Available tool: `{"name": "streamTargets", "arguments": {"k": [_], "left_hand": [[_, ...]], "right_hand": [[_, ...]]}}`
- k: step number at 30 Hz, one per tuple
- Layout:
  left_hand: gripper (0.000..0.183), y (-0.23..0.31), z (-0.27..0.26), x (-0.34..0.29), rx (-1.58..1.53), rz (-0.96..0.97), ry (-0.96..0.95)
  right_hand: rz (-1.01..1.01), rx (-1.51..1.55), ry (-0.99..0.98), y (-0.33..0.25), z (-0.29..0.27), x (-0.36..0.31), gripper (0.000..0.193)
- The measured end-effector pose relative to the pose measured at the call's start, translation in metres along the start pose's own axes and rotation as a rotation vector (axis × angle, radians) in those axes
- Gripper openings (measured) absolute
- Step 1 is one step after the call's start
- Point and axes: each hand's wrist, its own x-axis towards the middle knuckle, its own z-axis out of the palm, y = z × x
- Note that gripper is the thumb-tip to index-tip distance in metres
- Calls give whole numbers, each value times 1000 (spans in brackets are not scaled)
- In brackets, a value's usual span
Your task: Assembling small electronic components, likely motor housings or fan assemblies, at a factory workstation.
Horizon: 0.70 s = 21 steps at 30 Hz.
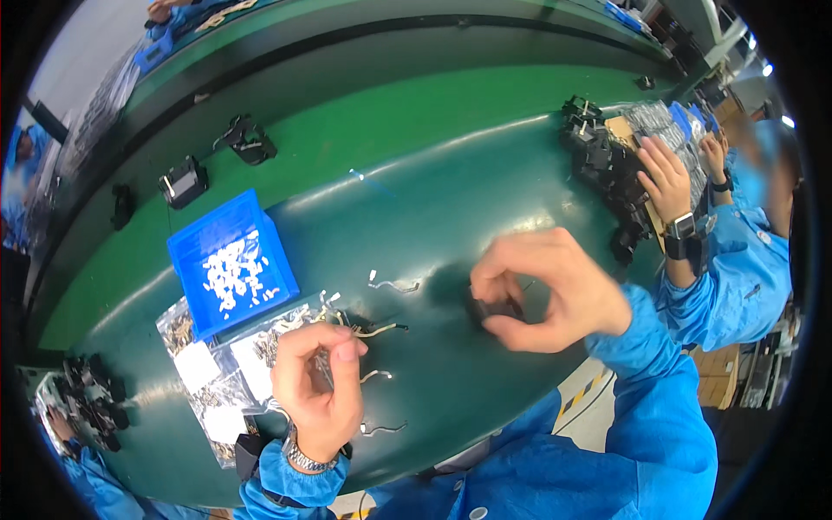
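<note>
My left hand (319,386) is over the front left of the green table, thumb and forefinger pinched together; whatever they hold is too small or hidden to make out. Right by its fingertips lies a short cable (379,330) with a dark end. My right hand (555,290) hovers to the right, fingers curled around a dark, blurred black part (497,308). Between and below the hands, more short cables with small connectors rest on the table: one cable (394,285) farther off, another cable (383,429) nearer to me.
A blue bin (182,251) of small white connectors stands left, beside plastic bags (201,373) of small parts. Black housings (184,182) sit on the green strip beyond. At right, black parts (598,152) are piled by a co-worker's hand (666,178). Another person works at far left.
</note>
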Motion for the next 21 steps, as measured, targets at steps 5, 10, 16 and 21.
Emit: {"name": "streamTargets", "arguments": {"k": [5,10,16,21], "left_hand": [[12,0,0,-1,-29,53,26],[11,-2,-3,-2,-3,82,13],[10,5,-1,-1,-27,41,17],[11,4,2,-4,-48,-17,-14]], "right_hand": [[-279,-218,-393,45,-26,14,57],[0,-10,-322,51,11,15,23],[-61,-37,-102,36,57,28,21],[7,-183,-151,14,47,33,43]]}}
